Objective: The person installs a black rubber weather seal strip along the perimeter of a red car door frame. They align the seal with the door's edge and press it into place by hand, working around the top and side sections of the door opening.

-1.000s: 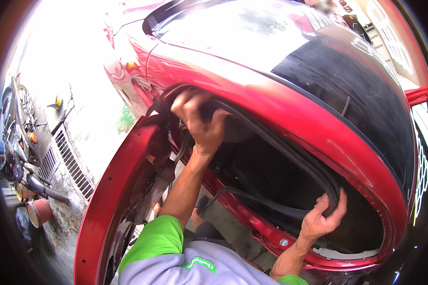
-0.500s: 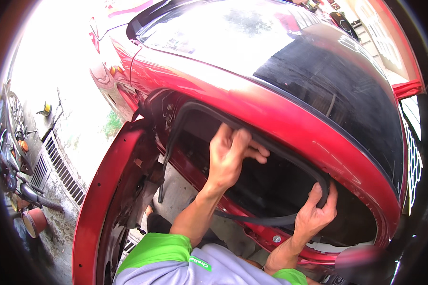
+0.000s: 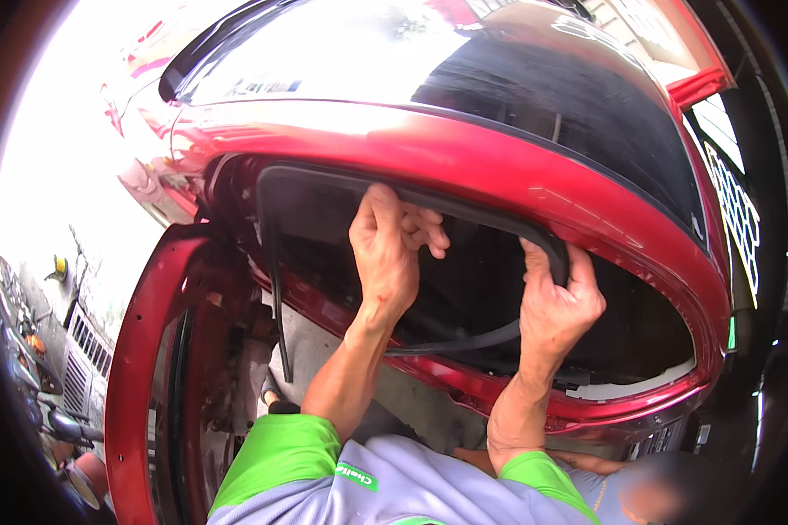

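A black rubber door seal point(image 3: 490, 211) runs along the top edge of a red car's door opening point(image 3: 324, 137). My left hand point(image 3: 385, 249) is at the seal's upper run, thumb and a fingertip closed against it, the other fingers loosely curled away. Farther right, my right hand point(image 3: 559, 302) pinches the seal where it bends down, with thumb on one side and fingers on the other. Past that hand the strip loops back leftward, low across the opening, partly hidden behind my arms. At the front of the opening, one stretch of seal dangles loose.
The red car door point(image 3: 140, 350) stands swung out at my left. Above the opening are the roof edge and dark, reflective glass point(image 3: 534, 96). Another person point(image 3: 652, 490) is low at my right. Floor grates point(image 3: 87, 341), a motorcycle point(image 3: 17, 350) and a pot point(image 3: 87, 481) lie far left.
The view has shifted, so the car and door sit differently in the picture. Both hands remain at the seal. The other person now shows more at the lower right.
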### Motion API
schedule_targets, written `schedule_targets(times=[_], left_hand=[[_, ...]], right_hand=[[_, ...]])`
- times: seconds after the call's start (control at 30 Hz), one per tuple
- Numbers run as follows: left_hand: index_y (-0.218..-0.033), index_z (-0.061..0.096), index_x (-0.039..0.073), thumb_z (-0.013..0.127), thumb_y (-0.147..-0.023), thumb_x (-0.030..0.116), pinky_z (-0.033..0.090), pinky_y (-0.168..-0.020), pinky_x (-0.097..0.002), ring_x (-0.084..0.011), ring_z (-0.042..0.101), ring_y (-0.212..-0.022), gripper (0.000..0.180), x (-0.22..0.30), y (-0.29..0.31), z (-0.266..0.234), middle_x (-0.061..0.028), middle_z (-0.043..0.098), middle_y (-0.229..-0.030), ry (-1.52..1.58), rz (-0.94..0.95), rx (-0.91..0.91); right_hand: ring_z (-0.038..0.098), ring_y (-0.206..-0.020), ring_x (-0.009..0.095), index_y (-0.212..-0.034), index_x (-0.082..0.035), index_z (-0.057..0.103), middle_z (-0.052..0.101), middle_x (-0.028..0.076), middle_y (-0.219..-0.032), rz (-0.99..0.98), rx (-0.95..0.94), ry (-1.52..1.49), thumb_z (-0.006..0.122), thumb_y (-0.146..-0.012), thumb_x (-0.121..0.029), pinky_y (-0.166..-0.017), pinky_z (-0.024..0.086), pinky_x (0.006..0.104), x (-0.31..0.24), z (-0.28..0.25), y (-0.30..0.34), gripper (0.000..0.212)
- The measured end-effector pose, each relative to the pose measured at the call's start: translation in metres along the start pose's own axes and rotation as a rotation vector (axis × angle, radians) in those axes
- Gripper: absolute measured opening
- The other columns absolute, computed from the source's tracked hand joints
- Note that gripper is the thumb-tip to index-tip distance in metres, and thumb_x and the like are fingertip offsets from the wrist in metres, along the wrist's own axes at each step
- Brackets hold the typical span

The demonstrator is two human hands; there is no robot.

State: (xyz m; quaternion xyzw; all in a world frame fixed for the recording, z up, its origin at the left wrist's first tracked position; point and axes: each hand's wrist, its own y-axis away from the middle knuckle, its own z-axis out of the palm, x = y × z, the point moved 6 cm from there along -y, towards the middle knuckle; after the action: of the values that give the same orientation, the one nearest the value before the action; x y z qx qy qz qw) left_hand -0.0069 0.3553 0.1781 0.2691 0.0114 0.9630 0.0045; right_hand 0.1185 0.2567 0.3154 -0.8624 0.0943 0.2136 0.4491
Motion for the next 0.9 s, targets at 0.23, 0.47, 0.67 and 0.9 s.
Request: schedule_targets(times=[0.23,0.47,0.67,0.9], left_hand=[[-0.095,0.056,0.002,0.054,-0.107,0.046,0.047,-0.042,-0.0273,-0.0162,0.061,-0.051,0.046,-0.019,0.024,0.049,-0.0114,0.068,-0.075,0.131,-0.004,-0.052],[-0.098,0.057,0.004,0.052,-0.107,0.047,0.053,-0.048,-0.0288,-0.0190,0.067,-0.061,0.044,-0.031,0.021,0.048,-0.0119,0.069,-0.081,0.238,-0.015,-0.139],[-0.107,0.061,0.003,0.064,-0.105,0.030,0.053,-0.055,-0.0268,-0.0148,0.065,-0.067,0.027,-0.054,0.055,0.099,-0.0088,0.069,-0.087,-0.028,-0.177,-0.421],[-0.100,0.063,0.004,0.070,-0.102,0.030,0.046,-0.050,-0.0259,-0.0128,0.059,-0.060,0.027,-0.054,0.058,0.108,-0.0078,0.068,-0.081,-0.001,-0.146,-0.350]], right_hand=[[0.067,-0.071,0.012,-0.099,0.005,0.073,0.073,0.008,-0.084,-0.101,-0.064,0.046,0.086,-0.081,-0.001,-0.065,0.055,0.0275,0.006,-0.021,-0.001,0.023],[0.072,-0.080,0.034,-0.107,0.002,0.070,0.071,0.018,-0.094,-0.260,0.087,0.085,0.086,-0.078,0.003,-0.069,0.059,0.0402,0.017,-0.058,-0.002,0.033],[0.070,-0.086,0.035,-0.114,0.001,0.061,0.066,0.018,-0.101,-0.123,0.159,-0.103,0.087,-0.078,0.000,-0.072,0.058,0.0418,0.036,-0.062,-0.002,0.044],[0.069,-0.087,0.038,-0.115,0.002,0.065,0.067,0.019,-0.103,-0.215,0.118,0.167,0.079,-0.081,0.005,-0.074,0.058,0.0433,0.053,-0.099,0.030,0.037]])
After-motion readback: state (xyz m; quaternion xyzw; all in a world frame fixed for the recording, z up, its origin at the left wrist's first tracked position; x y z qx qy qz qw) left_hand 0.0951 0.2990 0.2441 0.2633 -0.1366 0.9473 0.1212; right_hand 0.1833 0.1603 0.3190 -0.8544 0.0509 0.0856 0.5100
